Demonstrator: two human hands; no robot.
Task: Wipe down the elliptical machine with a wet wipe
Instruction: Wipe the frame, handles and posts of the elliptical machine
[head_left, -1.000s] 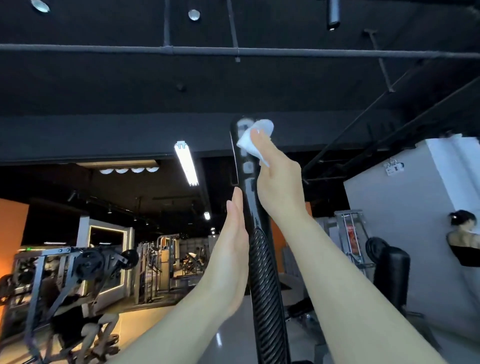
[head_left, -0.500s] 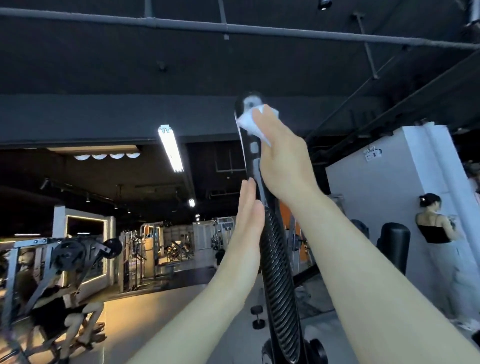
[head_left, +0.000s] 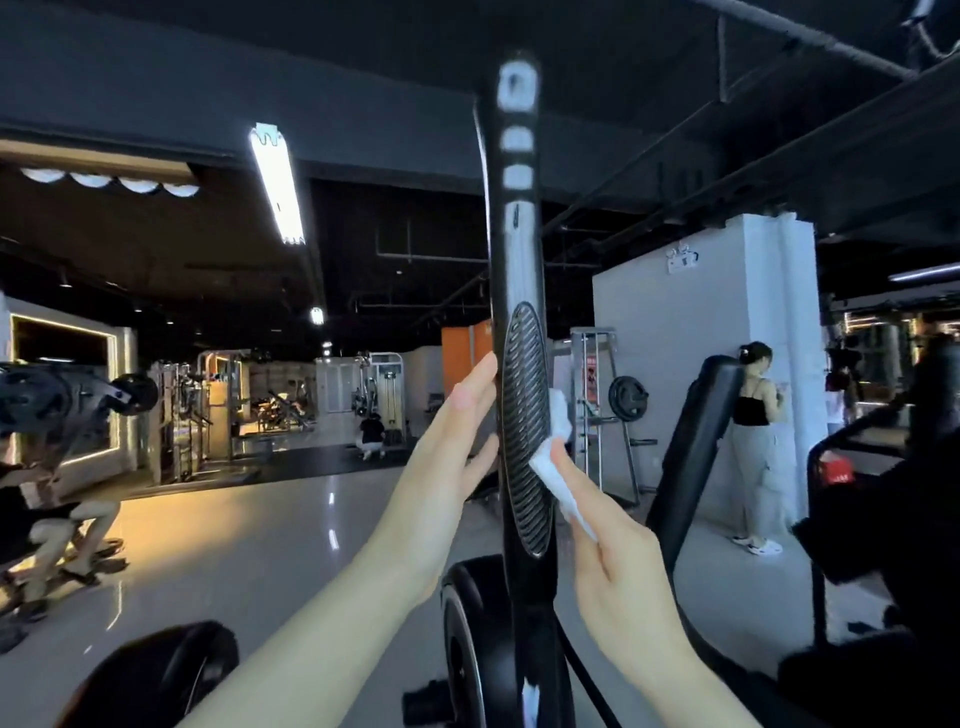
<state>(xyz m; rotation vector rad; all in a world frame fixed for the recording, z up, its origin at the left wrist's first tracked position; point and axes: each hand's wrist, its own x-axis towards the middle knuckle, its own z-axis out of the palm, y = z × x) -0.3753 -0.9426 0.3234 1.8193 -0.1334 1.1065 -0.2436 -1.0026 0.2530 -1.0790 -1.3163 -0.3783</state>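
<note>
Handlebar: the tall black elliptical handlebar with its ribbed oval grip panel stood almost upright in the middle of the view, its long axis running from the machine's base near the bottom edge up toward the ceiling.
Wipe: the crumpled white wet wipe lay against the right edge of the ribbed panel, about halfway along the grip.
Right hand: the right hand pinched the wipe between thumb and fingers and pressed it to the bar from the right; it was the hand doing the wiping.
Left hand: the left hand was flat, fingers straight, their tips touching the bar's left side opposite the wipe, holding nothing.
Key relation: the bar stood between the two hands, so a stroke would likely have to run along the vertical axis; ribbed grip lay both above and below the wipe.
Upper section: the smooth part with pale rectangular buttons rose well above both hands.
Hidden: the bar's far side could not be seen, and the wipe's contact face was out of sight.
Cut off: the machine's base and dark wheel housing ran out of the bottom edge.
Unclear: whether the surface was wet or dry could not be told in the dim light.
</note>
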